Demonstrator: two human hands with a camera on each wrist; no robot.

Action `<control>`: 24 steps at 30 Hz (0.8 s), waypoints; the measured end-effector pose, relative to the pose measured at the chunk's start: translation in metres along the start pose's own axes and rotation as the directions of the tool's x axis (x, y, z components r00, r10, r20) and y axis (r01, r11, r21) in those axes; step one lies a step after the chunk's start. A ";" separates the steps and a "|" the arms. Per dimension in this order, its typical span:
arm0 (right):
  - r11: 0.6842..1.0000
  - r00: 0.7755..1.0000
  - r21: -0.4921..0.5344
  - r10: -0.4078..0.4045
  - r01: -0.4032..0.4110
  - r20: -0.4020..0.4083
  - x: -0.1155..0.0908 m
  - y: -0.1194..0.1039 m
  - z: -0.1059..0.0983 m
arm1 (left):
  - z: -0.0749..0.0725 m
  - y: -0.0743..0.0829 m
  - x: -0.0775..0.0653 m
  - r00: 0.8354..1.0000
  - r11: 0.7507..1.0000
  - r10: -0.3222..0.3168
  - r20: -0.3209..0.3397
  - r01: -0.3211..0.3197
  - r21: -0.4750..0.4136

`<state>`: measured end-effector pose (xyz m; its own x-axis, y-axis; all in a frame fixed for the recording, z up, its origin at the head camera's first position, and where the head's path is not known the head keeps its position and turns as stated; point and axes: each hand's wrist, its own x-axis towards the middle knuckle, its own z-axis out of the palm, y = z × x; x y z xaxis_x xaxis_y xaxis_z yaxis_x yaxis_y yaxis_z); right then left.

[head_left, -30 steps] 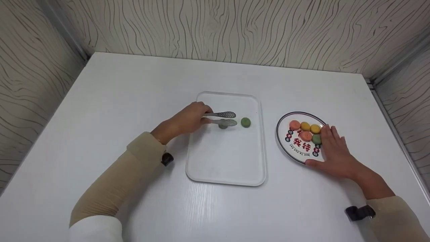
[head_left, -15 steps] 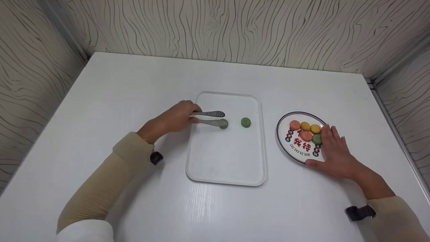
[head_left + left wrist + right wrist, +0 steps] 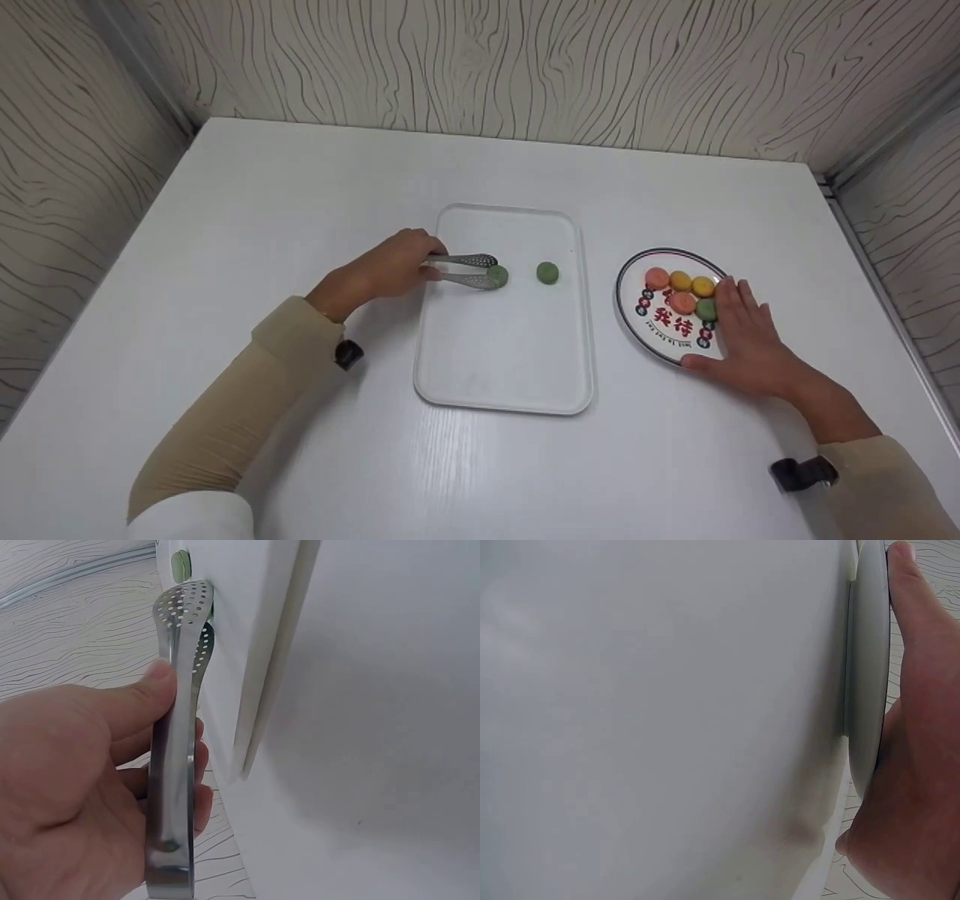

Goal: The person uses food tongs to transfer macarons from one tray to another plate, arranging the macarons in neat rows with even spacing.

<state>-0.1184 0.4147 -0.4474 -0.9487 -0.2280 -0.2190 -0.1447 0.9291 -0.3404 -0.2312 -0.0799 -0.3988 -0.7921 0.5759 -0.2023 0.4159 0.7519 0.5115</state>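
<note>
My left hand [image 3: 397, 262] grips metal tongs [image 3: 461, 280], thumb on one arm and fingers on the other. Their perforated tips are spread apart around a green macaron [image 3: 498, 276] on the white tray [image 3: 510, 352]. Farther right on that tray sits a second green macaron [image 3: 547, 272]. My right hand [image 3: 754, 349] rests on the right rim of a round printed plate [image 3: 628, 296], fingers straight and thumb at the near edge. Two pink macarons [image 3: 657, 278], two yellow ones and a green one [image 3: 706, 309] lie on the plate, close to the fingertips.
The tray and plate stand side by side on a white table [image 3: 300, 187], with a gap between them. Wood-grain patterned panels [image 3: 480, 67] rise behind the table and at both sides. The tray has a low raised rim.
The left hand drew the tongs leftward, then turned and lowered them so the tips now flank the left green macaron. The right hand and plate have stayed in place.
</note>
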 end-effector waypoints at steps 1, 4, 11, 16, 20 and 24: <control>1.000 1.000 0.000 -0.003 0.003 -0.002 0.000 0.000 0.000 | 0.000 -0.001 0.000 1.000 1.000 0.002 0.002 -0.002 -0.003; 1.000 1.000 0.001 -0.009 0.009 -0.008 0.000 0.002 0.000 | 0.000 -0.002 -0.001 1.000 1.000 0.017 0.002 -0.017 -0.007; 1.000 1.000 0.003 -0.008 0.008 -0.009 0.000 0.003 0.000 | 0.002 -0.005 0.000 1.000 1.000 0.029 -0.002 -0.029 -0.006; 1.000 1.000 0.001 -0.002 0.002 0.000 0.000 0.002 0.000 | 0.003 -0.006 0.000 1.000 0.999 0.030 -0.006 -0.030 0.012; 1.000 1.000 -0.001 -0.001 0.001 -0.001 0.000 0.002 0.000 | 0.004 -0.006 0.000 0.999 0.999 0.036 -0.010 -0.035 0.029; 1.000 1.000 -0.002 0.000 0.000 -0.004 0.000 0.002 0.000 | 0.003 -0.006 -0.001 1.000 0.999 0.025 -0.006 -0.025 0.024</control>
<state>-0.1184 0.4160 -0.4483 -0.9498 -0.2267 -0.2156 -0.1451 0.9298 -0.3383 -0.2314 -0.0835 -0.4042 -0.7844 0.5923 -0.1842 0.4458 0.7448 0.4965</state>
